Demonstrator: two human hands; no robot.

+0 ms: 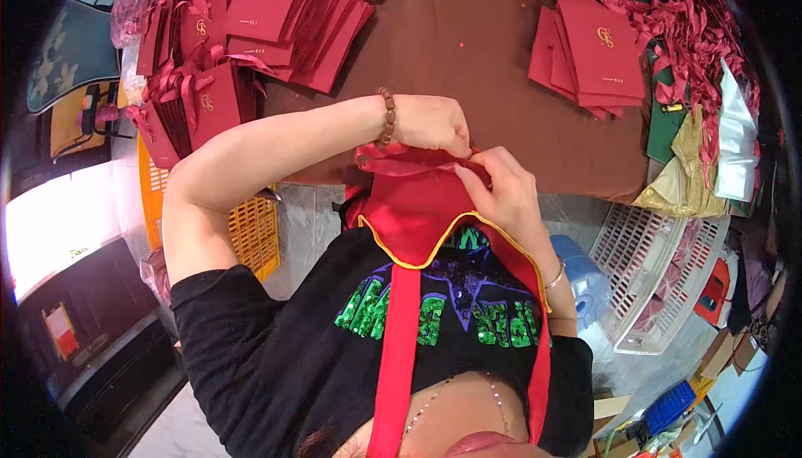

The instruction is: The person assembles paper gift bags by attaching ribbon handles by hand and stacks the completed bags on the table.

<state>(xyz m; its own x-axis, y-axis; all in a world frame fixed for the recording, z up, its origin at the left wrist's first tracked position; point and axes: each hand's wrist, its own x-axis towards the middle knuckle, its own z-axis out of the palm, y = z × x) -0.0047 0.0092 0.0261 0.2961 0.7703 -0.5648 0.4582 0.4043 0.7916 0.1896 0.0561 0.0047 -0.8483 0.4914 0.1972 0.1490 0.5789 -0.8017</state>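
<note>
At the near edge of the brown-covered table (484, 48), both hands meet over a red paper bag (418, 199) that lies with its mouth against the table edge and its body hanging toward the person's chest. The left hand (430, 124), with a wooden bead bracelet (387, 115) on its wrist, has its fingers curled and pinched together on the top fold of the bag. The right hand (505, 195) pinches the same fold from the other side, thumb and forefinger pressed together close to the left hand's fingertips; a thin bangle (555, 276) sits on that wrist. A red apron with yellow piping (409, 307) hangs over a black printed shirt (334, 349) just below the bag. Toward the far left corner of the table lies a heap of red bags with ribbon handles (251, 23). Near the far right edge lies a smaller fanned stack of flat red bags (597, 53), with loose red ribbons (693, 32) beside it. A white plastic crate (660, 278) stands beyond the right side of the table.
</note>
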